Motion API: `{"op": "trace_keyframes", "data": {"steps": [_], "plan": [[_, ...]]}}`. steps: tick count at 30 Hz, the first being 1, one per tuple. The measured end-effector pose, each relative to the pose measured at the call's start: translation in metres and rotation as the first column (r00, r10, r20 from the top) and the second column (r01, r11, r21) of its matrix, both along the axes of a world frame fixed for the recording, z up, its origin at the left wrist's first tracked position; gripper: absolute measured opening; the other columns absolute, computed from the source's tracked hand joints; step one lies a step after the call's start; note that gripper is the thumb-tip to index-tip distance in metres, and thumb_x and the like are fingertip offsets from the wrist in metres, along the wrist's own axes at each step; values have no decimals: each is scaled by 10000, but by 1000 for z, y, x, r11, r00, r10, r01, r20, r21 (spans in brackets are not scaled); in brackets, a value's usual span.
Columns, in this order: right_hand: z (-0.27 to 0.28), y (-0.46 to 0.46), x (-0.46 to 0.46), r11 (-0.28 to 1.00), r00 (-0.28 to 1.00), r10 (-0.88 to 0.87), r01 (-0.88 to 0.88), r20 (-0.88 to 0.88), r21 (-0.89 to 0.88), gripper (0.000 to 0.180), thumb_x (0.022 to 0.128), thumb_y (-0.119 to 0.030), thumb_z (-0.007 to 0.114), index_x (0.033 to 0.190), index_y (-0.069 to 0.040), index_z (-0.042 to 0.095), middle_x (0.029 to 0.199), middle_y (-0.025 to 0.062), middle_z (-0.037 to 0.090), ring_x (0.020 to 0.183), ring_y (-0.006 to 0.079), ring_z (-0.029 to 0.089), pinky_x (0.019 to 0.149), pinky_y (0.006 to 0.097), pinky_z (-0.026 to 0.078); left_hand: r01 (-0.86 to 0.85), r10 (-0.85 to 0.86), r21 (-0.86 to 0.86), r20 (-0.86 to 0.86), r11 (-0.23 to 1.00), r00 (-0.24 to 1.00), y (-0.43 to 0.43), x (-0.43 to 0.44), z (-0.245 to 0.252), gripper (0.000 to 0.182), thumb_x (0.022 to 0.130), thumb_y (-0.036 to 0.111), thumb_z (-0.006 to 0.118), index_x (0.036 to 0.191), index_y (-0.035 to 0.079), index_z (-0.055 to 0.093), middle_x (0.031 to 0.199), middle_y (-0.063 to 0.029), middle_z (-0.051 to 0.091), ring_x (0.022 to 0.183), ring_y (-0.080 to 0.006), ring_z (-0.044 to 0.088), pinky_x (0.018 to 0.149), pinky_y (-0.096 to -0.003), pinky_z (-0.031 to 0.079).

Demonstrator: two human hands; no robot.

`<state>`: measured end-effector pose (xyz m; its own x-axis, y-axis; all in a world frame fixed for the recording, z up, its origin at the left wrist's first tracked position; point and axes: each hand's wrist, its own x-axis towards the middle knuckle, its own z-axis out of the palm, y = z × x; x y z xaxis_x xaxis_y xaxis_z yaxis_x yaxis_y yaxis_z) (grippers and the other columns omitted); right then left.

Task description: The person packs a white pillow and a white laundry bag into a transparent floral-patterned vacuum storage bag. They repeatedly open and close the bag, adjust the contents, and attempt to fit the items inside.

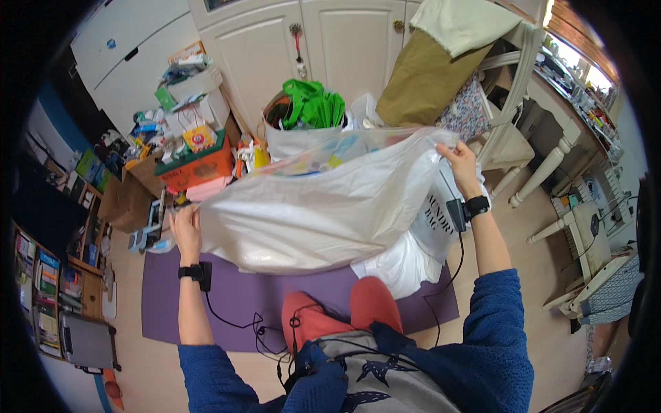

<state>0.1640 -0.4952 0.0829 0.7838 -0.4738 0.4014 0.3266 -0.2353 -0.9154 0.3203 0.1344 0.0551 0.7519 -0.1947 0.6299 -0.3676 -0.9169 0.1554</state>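
Note:
A large white plastic sheet or bag (pixel 310 217) is stretched between my hands, above a purple mat (pixel 206 310). At its left end, my left hand (pixel 187 227) pinches a corner. My right hand (pixel 461 162) grips the upper right corner, raised higher. Behind the upper edge shows clear plastic with coloured patterns (pixel 330 157). Below my right hand stands a white laundry bag (pixel 436 227) bearing black print, with white cloth (pixel 403 266) on the mat beside it. Both wrists wear black straps with cabled devices.
Behind the sheet stands a white bin (pixel 292 142) with green bags (pixel 312 106). An orange box (pixel 199 165) and piled goods stand left. A chair (pixel 508 149) draped with olive trousers (pixel 431 77) is at the right. Black cables (pixel 258 328) hang near my knees.

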Motion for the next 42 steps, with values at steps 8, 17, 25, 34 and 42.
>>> {"op": "trace_keyframes", "data": {"steps": [8,17,25,34,42], "plan": [[68,-4,-45,966,988,-127,142,83,-216,142,852,-106,737,941,-8,685,858,-25,666,754,27,560,673,196,455,74,-69,-275,27,958,997,22,14,53,167,942,164,583,1025,47,669,935,-120,684,902,-300,635,1057,-462,345],[60,7,-56,953,977,-213,201,-29,-227,154,842,-93,749,962,-24,681,876,-17,674,784,40,581,722,221,472,8,-13,-138,-36,990,999,13,-2,30,196,952,179,578,1029,14,650,913,-141,675,889,-334,616,1023,-436,360],[61,6,-74,967,966,-49,-18,-253,-254,150,828,-119,753,888,-4,678,848,-1,678,771,58,583,719,241,481,-227,240,86,-182,970,954,30,-40,16,190,965,151,568,1122,61,624,1023,-94,660,1003,-289,605,1143,-549,204],[27,12,-73,942,996,24,-53,-91,-330,159,900,-164,675,928,-7,669,838,13,667,778,82,588,736,250,475,394,-405,-275,18,877,914,-125,-96,103,504,771,-111,504,1266,-20,533,1236,-169,577,1161,-313,530,1041,-379,363],[16,34,-34,973,1000,11,-9,8,-229,115,951,-123,603,983,-17,573,835,-29,578,779,52,522,706,222,448,733,-736,-64,-94,677,671,-364,-103,102,582,844,237,680,1344,20,477,1240,-196,585,1156,-359,547,1098,-584,271]]}}
